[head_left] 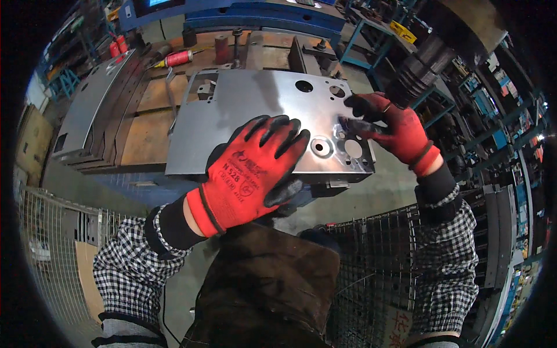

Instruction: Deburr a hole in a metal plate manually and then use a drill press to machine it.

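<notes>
A bent sheet-metal panel [200,136] with round holes at its right end lies in front of me. My left hand [249,171], in a red glove with black fingertips, rests flat on the panel near its front edge, fingers stretched out. My right hand [400,133], gloved the same way, is at the panel's right end beside the holes. Its thumb and fingers are apart, with nothing visible between them. Just above the right hand hangs the dark cylindrical spindle [420,66] of a machine. A dimpled hole [319,147] shows between my two hands.
A stack of similar bent panels [96,110] stands at the left on the rusty worktable [145,136]. Behind lie a red bottle [177,58] and upright bolts and clamps [237,46]. Wire-mesh cages [64,249] flank me; shelves [487,127] line the right side.
</notes>
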The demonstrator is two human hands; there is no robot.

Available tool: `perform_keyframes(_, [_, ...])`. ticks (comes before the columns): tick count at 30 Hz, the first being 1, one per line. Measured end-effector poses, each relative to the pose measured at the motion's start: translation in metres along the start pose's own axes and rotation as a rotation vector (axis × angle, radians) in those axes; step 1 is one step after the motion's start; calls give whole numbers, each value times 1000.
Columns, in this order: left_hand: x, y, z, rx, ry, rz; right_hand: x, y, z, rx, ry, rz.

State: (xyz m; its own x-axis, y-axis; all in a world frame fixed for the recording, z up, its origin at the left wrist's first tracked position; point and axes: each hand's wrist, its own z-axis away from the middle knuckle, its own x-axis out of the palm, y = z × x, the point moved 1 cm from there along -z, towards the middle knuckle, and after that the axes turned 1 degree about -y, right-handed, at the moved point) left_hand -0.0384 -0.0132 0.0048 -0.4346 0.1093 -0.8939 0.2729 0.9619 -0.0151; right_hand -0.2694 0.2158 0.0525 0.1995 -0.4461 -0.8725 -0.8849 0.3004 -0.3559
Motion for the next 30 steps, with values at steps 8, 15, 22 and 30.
perform_keyframes(8, [-1,2,0,6,14,-9,1,15,4,170,-79,273])
perform_keyframes(15, [-2,3,1,20,54,2,11,1,-2,-180,2,275])
perform_keyframes(22, [-2,2,1,11,15,17,0,-1,-6,-83,57,-61])
perform_keyframes(30, [-3,3,2,-5,-6,1,-1,3,-1,-298,-4,313])
